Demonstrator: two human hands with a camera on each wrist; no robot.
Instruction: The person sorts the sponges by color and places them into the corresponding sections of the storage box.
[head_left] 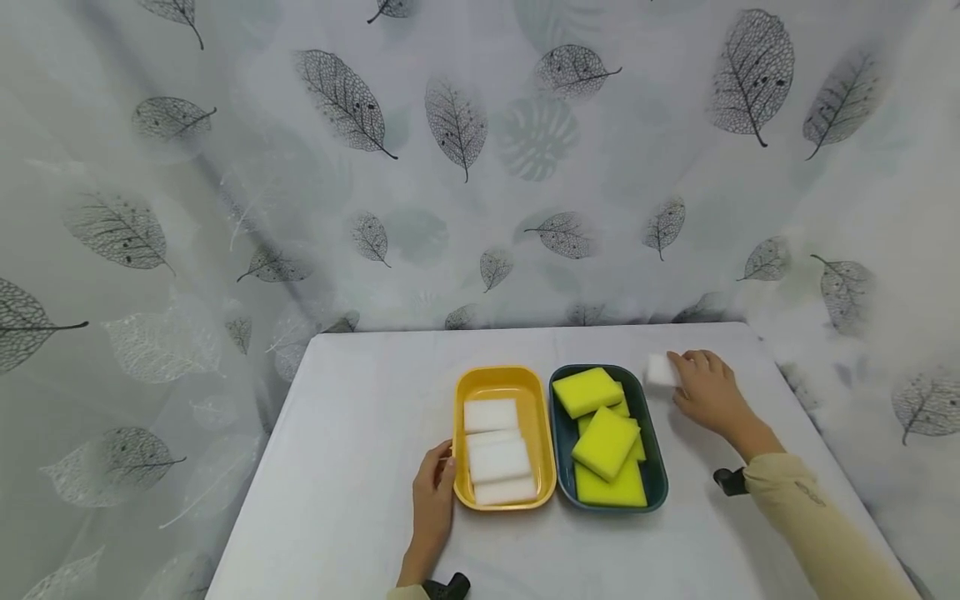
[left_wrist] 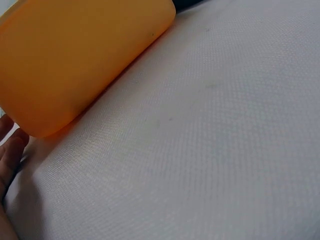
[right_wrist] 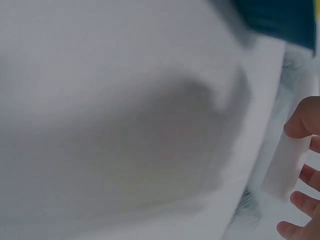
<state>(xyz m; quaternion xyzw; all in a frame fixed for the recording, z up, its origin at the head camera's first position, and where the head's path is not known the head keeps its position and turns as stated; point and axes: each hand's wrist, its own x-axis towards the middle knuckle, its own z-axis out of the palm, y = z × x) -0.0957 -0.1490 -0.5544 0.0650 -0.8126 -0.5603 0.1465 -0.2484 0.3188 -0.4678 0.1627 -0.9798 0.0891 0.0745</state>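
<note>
My right hand [head_left: 708, 392] pinches a white sponge block [head_left: 661, 371] past the right side of the dark blue tray [head_left: 657, 467]. In the right wrist view, the thumb lies on one face of that white block [right_wrist: 287, 162] and fingers are on the other side. At the left wall of the yellow tray [head_left: 462, 392] rests my left hand [head_left: 432, 504], its fingertips touching the outer side. Several white sponge blocks [head_left: 498, 461] lie in the yellow tray, some overlapping. Several yellow sponges [head_left: 606, 442] are piled in the blue tray.
Both trays stand side by side on a white-covered table [head_left: 360, 433]. A leaf-printed curtain [head_left: 450, 208] hangs behind the table and at its sides. The right hand casts a shadow [right_wrist: 165, 135] on the tablecloth.
</note>
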